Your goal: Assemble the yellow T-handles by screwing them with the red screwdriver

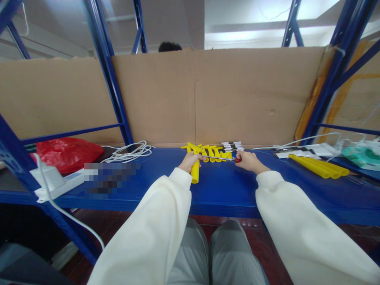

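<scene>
My left hand (189, 161) is closed around a yellow plastic tube (195, 174) with a wider yellow top part. The tube's lower end points toward me. In my right hand (249, 162) is a screwdriver (238, 160), gripped by its red handle. Its thin metal shaft (221, 158) runs left across to my left hand and the tube; exactly where the tip touches is too small to tell. Just behind the shaft, several yellow plastic pieces (218, 153) lie in a row on the blue shelf (219, 190).
Black-and-white sticks (232, 146) lie behind the yellow pieces. Three yellow tubes (319, 166) rest at right, beside a green-and-white bundle (362, 154). At left are a coiled white cable (130, 152), a red bag (68, 152) and a power strip (62, 186). Cardboard (237, 95) walls the back.
</scene>
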{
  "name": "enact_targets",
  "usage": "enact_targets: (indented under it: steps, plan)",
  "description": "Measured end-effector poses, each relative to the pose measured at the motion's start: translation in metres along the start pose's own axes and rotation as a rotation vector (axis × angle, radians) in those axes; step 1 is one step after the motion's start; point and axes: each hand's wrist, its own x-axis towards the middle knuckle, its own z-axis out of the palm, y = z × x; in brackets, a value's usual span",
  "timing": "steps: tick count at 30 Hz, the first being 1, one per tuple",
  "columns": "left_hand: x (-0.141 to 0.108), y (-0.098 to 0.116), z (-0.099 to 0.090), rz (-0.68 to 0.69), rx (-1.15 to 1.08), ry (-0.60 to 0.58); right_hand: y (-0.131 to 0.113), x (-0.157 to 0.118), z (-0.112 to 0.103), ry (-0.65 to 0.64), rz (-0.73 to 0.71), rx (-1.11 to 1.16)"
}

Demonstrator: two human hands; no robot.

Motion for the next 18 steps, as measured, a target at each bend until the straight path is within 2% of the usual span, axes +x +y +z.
enact_targets:
  steps: [7,12,18]
  plan:
    - [0.006,-0.004,-0.002,0.013,0.015,0.002,0.002,0.0,-0.001,-0.011,0.016,0.003]
    - [0.007,-0.005,-0.002,0.009,0.01,0.008,0.009,0.0,-0.002,-0.092,0.061,0.005]
    - [0.005,-0.004,-0.002,-0.001,0.006,0.004,0.018,-0.001,-0.002,-0.195,0.048,0.015]
